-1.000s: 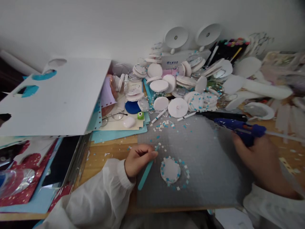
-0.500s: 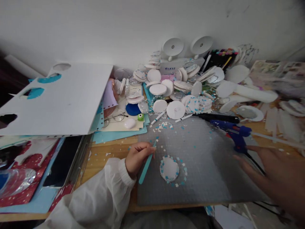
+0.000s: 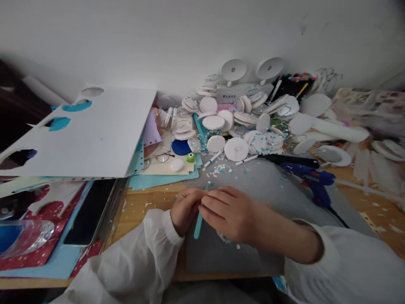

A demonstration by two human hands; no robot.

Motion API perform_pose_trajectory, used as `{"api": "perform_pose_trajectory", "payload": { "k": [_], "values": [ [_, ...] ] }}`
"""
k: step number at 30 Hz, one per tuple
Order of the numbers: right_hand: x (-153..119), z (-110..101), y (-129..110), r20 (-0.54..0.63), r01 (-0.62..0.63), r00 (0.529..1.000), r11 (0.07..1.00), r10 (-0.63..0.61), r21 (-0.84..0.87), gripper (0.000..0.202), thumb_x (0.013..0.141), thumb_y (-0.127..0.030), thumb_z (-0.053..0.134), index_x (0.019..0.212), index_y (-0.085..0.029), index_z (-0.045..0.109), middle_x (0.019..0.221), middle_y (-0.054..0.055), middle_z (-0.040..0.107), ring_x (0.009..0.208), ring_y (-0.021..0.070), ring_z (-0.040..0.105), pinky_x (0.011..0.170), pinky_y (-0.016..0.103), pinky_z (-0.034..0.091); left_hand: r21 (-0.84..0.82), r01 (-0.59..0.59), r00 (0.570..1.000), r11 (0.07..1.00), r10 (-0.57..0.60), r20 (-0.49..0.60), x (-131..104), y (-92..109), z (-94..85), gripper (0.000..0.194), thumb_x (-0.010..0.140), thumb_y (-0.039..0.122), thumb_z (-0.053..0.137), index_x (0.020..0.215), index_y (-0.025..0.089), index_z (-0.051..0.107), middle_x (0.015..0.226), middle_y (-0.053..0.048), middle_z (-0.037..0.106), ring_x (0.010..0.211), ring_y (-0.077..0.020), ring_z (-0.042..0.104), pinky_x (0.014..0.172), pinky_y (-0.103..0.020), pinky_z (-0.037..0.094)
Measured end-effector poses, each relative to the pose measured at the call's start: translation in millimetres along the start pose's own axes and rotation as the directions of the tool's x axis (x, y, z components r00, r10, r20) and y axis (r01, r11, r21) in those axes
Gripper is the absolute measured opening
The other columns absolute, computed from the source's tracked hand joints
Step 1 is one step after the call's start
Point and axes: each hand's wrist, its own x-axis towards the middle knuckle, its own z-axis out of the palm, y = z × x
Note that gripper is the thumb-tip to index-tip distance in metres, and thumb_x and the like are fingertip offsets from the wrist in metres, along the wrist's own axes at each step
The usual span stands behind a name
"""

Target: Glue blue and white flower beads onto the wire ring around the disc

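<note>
My left hand (image 3: 186,210) is closed around a thin teal tool (image 3: 198,225), whose wide end points down toward the mat's near edge. Meeting it at the tool's upper part is my right hand (image 3: 228,211), fingers together; whatever its fingertips pinch is hidden. Under the right hand lies a small round white disc, almost wholly covered, with a few blue and white star bits (image 3: 238,246) showing beside it. The grey mat (image 3: 262,257) is beneath both hands. More tiny blue and white pieces (image 3: 218,169) are scattered on the mat beyond them.
A blue glue gun (image 3: 311,179) lies on the right with its cord trailing. Many white discs (image 3: 236,149) are heaped at the back. To the left are a large white board (image 3: 104,135), glasses (image 3: 162,156) and a dark phone (image 3: 90,211).
My right hand has moved left from beside the glue gun to my left hand, and now covers the disc. The view has shifted slightly. The teal tool stays in my left hand.
</note>
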Motion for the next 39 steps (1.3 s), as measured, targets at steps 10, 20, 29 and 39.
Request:
{"api": "perform_pose_trajectory", "payload": {
  "k": [10, 20, 29, 39],
  "values": [
    [-2.2, 7.2, 9.3, -0.152, 0.060, 0.985, 0.991, -0.078, -0.121, 0.011, 0.087, -0.014, 0.048, 0.087, -0.014, 0.059, 0.085, 0.008, 0.066, 0.084, 0.0189, 0.062, 0.073, 0.033, 0.050, 0.046, -0.028, 0.997, 0.999, 0.024, 0.072, 2.9, -6.9, -4.1, 0.040, 0.073, 0.037, 0.062, 0.045, 0.017, 0.042, 0.044, 0.006, 0.028, 0.044, -0.0081, 0.024, 0.046, -0.024, 0.021],
    [-55.3, 2.4, 35.6, -0.358, -0.525, 0.466, 0.578, 0.809, 0.624, 0.018, 0.078, -0.013, 0.063, 0.090, -0.025, 0.057, 0.082, 0.002, 0.063, 0.074, 0.0172, 0.064, 0.067, 0.033, 0.052, 0.446, -0.235, 0.947, 0.864, 0.101, 0.304, -5.5, -7.5, 0.4, 0.030, 0.081, 0.041, 0.059, 0.081, 0.012, 0.066, 0.061, 0.000, 0.051, 0.054, -0.0104, 0.041, 0.051, -0.022, 0.031],
    [-74.8, 31.6, 28.0, 0.208, -0.308, 0.328, -0.104, 0.922, 0.946, 0.010, 0.082, -0.029, 0.062, 0.082, -0.022, 0.055, 0.073, -0.002, 0.063, 0.057, 0.0106, 0.058, 0.054, 0.026, 0.049, 0.623, -0.283, 0.921, 0.729, 0.025, 0.389, -6.5, -9.2, 2.4, 0.028, 0.086, 0.033, 0.052, 0.067, 0.013, 0.056, 0.057, 0.000, 0.048, 0.053, -0.0099, 0.040, 0.049, -0.021, 0.030],
    [-66.9, 20.9, 13.6, 0.319, -0.300, 0.346, -0.218, 0.882, 0.929, 0.014, 0.081, -0.030, 0.063, 0.078, -0.021, 0.054, 0.071, -0.001, 0.064, 0.054, 0.0102, 0.059, 0.049, 0.024, 0.050, 0.602, -0.234, 0.941, 0.763, 0.024, 0.336, -6.6, -5.7, -3.4, 0.035, 0.087, 0.033, 0.050, 0.057, 0.017, 0.043, 0.050, 0.003, 0.039, 0.047, -0.0090, 0.033, 0.046, -0.022, 0.027]
  ]
}}
